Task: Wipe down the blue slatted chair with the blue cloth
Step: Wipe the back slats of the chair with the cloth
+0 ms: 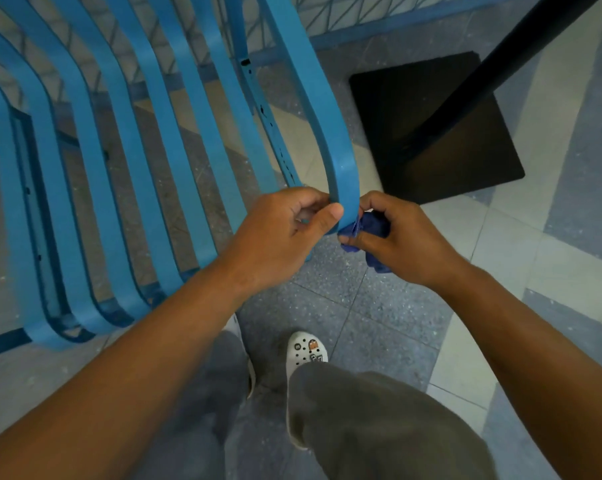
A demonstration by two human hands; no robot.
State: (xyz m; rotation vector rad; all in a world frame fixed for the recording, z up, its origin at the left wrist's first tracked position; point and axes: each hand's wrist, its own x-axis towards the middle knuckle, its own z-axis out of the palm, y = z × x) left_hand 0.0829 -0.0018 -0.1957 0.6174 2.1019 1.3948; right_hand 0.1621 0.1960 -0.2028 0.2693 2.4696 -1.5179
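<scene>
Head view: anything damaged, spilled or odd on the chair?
Nothing stands out. The blue slatted metal chair shows no bent or broken slats. Left hand grips its rightmost slat; right hand holds the bunched blue cloth against it. No spill visible on the floor.

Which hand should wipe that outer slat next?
Probably the right hand: it already grips the blue cloth against the outer slat. The left hand holds the slat, steadying it.

chair (130,161) light blue | cloth (372,226) dark blue | shoe (304,351) white
</scene>
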